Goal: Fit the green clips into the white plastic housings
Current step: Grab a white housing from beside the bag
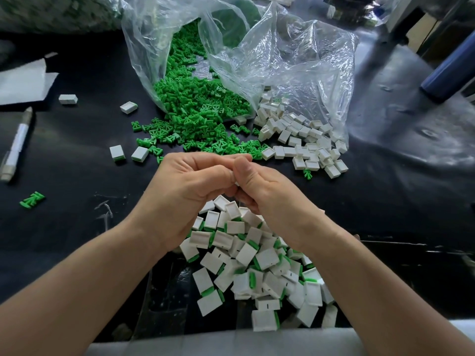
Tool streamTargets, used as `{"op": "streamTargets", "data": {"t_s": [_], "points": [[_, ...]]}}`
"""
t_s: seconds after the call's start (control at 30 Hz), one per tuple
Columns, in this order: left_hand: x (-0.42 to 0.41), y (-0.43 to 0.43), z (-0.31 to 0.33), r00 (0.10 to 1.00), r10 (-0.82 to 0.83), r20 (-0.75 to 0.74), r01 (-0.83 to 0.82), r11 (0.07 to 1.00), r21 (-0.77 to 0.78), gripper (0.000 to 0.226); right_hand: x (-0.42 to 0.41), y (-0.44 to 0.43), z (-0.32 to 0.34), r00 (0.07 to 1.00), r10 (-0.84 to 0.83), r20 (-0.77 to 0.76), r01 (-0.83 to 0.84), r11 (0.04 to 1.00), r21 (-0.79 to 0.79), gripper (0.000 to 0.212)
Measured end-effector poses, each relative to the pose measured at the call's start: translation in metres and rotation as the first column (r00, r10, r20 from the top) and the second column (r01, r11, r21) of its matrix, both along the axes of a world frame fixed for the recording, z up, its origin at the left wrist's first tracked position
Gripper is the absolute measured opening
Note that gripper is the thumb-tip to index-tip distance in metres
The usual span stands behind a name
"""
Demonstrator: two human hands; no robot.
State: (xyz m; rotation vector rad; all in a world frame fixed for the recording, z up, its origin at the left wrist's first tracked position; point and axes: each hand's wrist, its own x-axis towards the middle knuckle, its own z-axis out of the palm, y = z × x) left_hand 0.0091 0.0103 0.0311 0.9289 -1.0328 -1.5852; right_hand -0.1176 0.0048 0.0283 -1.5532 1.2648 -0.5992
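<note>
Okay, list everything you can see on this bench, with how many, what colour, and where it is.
green clips: many, green, spilling from the clear bag.
white housings: many, white, spilling out right of the clips.
finished pieces: a heap, white with green, near edge.
loose white pieces: four, white, left of the clips.
stray clip: one, green, far left.
clear bag: one or two, transparent, back centre.
pen: one, white, left edge.
white sheet: one, back left.
blue cylinder: one, dark blue, back right.
table: one, black.
left hand: one, pinching a mostly hidden small part.
right hand: one, pinching the same part.
</note>
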Motion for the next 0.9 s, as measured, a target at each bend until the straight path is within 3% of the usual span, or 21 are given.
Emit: {"op": "streamTargets", "data": {"t_s": [0.63,0.9], "points": [[0.0019,-0.0022,-0.0034,0.999,0.032,-0.034,-0.029,0.997,0.078,0.021,0.0033,0.0012,-0.0037,0.999,-0.015,-0.048,0.014,0.999,-0.029,0.049],[0.0045,-0.0048,-0.0050,0.999,-0.049,-0.024,0.050,0.996,0.072,0.023,-0.0060,-0.0013,0.0026,0.996,0.002,0.093,-0.002,1.000,0.000,0.053]]}}
